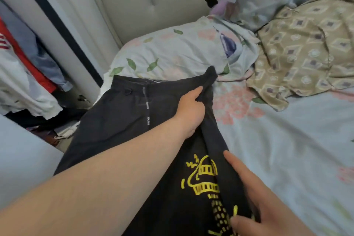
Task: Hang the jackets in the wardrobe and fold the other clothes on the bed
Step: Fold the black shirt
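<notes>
Your left hand point(191, 107) has its fingers clamped on a bunched end of the black garment with the yellow print point(203, 178), which lies along the left edge of the bed point(287, 149); I judge this is to pull the cloth taut. Your right hand point(258, 197) lies on the fold with fingers straight and unclenched, seemingly pinning it for a clean crease.

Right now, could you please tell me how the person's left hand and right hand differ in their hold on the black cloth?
The left hand grips a bunched edge of the black cloth with the yellow print, fingers curled; the right hand rests on it with straight fingers. The left hand reaches toward the leaf-print pillow; the right hand lies nearer the camera, beside the print. Both touch the cloth.
</notes>
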